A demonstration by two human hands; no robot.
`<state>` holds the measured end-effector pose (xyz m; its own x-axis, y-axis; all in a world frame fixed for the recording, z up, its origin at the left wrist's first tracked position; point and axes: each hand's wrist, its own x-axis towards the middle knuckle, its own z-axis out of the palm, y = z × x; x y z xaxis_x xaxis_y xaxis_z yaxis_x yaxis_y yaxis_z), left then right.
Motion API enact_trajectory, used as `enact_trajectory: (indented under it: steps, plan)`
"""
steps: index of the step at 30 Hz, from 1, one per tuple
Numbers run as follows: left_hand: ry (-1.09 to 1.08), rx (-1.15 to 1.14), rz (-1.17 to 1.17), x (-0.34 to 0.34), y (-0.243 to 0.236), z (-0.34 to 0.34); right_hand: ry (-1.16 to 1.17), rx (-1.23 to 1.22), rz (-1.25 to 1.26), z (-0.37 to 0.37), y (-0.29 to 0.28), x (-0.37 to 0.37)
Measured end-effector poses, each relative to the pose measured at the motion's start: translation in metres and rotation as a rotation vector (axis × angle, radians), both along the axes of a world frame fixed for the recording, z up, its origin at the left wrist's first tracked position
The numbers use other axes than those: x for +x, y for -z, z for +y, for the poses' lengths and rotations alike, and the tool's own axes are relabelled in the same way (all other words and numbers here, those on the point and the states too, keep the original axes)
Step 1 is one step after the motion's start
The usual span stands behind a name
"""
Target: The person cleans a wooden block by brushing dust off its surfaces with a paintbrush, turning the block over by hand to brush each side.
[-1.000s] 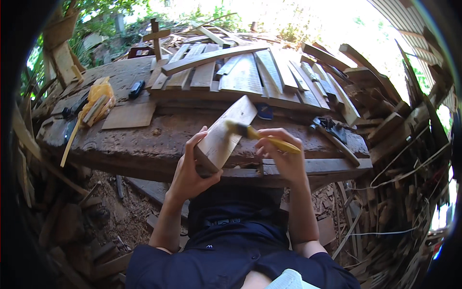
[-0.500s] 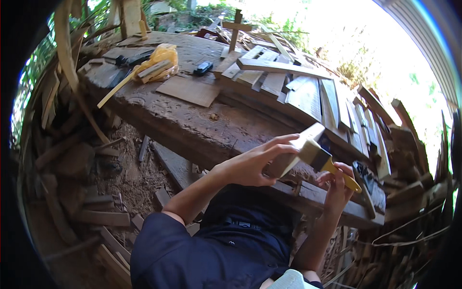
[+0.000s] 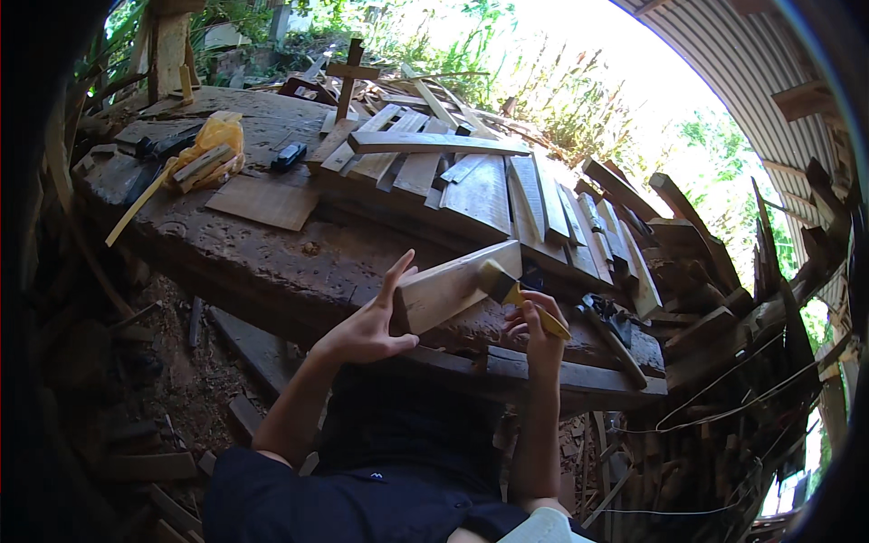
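Observation:
A pale block of wood (image 3: pixel 444 294) is tilted above the near side of the workbench, its broad face toward me. My left hand (image 3: pixel 362 324) grips its left end, thumb at the lower corner and fingers along the upper edge. In my right hand (image 3: pixel 540 319) is a flat paintbrush (image 3: pixel 554 326) with a yellow handle and a dark band. Its light bristles rest against the block's face, near the right end. Whether the block's underside touches the bench is hidden.
The thick, rough workbench (image 3: pixel 353 262) bears a flat board (image 3: pixel 262 201), a yellow plastic bag (image 3: pixel 220 140), a small dark device (image 3: pixel 289 157) and a row of planks (image 3: pixel 475 195). A dark hand plane (image 3: pixel 611 317) lies at right. Scrap wood (image 3: pixel 149 466) litters the ground.
The block has turned so its broad face shows, and the brush has gone from its edge onto that face. My left fingers have spread more. The whole view has swung right.

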<state>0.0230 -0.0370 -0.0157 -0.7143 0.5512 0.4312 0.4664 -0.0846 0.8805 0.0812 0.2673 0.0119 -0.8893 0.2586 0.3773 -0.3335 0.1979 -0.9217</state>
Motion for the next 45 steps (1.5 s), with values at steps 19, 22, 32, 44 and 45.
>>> enact_trajectory:
  steps: [19, 22, 32, 44, 45]
  plan:
    - [-0.06, 0.18, 0.172, 0.003, -0.008, 0.036, 0.209, 0.204, 0.115, -0.022, -0.026, 0.033]
    - [-0.005, 0.115, 0.231, -0.025, -0.012, 0.042, 0.109, 0.153, 0.126, -0.038, -0.021, 0.033]
    - [-0.039, -0.006, 0.134, -0.039, -0.001, 0.045, 0.058, 0.062, 0.026, 0.01, 0.01, 0.015]
    - [-0.13, 0.024, 0.112, -0.046, 0.004, 0.053, -0.213, 0.052, 0.034, -0.002, 0.02, 0.005]
    - [-0.158, 0.028, 0.104, -0.047, 0.004, 0.054, -0.181, 0.086, 0.05, 0.0, 0.022, 0.005]
